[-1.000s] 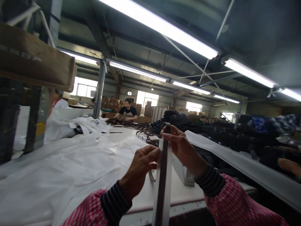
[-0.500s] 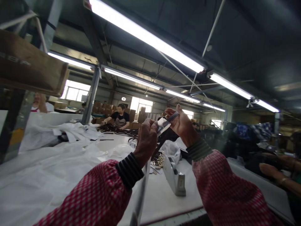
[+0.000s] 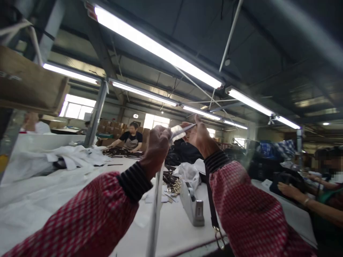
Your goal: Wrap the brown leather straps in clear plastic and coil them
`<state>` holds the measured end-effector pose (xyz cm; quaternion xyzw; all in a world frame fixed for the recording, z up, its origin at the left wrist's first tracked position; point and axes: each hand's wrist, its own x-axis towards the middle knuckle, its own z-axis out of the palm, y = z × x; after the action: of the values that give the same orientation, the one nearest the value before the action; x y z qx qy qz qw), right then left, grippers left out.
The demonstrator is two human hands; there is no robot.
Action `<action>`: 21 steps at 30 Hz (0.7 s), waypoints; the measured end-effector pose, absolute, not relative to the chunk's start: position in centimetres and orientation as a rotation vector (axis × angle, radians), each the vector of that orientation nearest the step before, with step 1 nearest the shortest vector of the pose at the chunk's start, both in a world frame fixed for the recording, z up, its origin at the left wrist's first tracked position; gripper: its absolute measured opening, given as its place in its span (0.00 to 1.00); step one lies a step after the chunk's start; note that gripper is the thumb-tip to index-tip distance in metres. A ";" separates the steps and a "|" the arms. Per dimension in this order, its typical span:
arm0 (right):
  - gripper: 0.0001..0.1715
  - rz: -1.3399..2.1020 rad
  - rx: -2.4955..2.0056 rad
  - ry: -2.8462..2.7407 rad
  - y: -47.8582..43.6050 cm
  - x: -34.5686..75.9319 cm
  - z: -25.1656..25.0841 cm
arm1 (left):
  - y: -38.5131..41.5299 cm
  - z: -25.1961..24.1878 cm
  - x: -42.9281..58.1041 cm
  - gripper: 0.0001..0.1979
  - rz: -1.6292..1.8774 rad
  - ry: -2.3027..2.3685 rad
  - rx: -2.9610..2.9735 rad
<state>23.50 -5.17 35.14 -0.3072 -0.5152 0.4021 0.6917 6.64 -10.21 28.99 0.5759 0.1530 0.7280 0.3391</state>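
Observation:
My left hand [image 3: 157, 148] is closed on a clear plastic sleeve [image 3: 178, 132], whose long shiny length [image 3: 155, 214] hangs toward the table edge. To its right, my right hand [image 3: 200, 138] pinches a flat strap, seen nearly edge-on close to the sleeve's mouth. Whether the strap end is inside the plastic I cannot tell. A dark strap [image 3: 211, 200] hangs below my right hand along the sleeve of my garment, with a metal clasp [image 3: 219, 237] at its lower end. Under both hands stands a grey tape dispenser [image 3: 191, 205] on the white table [image 3: 177, 235].
Metal clasps [image 3: 175, 186] on dark straps lie behind the dispenser, beside a crumpled clear bag [image 3: 187, 173]. White sheeting [image 3: 53, 203] covers the left side. A co-worker [image 3: 130, 137] sits across the table; another person's hand [image 3: 291, 191] is at right. A cardboard box [image 3: 32, 78] is at upper left.
Both hands have shifted left in the picture as the view moved. The dark strap, earlier slanting down between my hands, now hangs beside my right forearm with its clasp showing.

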 end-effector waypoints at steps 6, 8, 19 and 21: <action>0.29 0.824 -0.643 -0.917 -5.6 28.4 35.8 | -11.4 22.9 4.7 0.10 1.670 0.522 1.427; 0.28 0.824 -0.581 -0.982 -6.8 28.1 37.6 | -11.3 23.7 4.7 0.10 1.613 0.532 1.458; 0.20 1.019 -0.529 -1.593 -7.3 18.9 40.0 | -9.9 35.9 7.3 0.05 1.823 0.318 1.440; 0.19 1.009 -0.642 -1.356 -6.6 19.0 38.6 | -8.8 34.1 6.9 0.06 1.873 0.384 1.448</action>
<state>19.01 -6.57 38.63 -0.2791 -0.5894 0.4385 0.6184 6.95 -8.81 34.08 0.5624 0.1490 0.7276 0.3633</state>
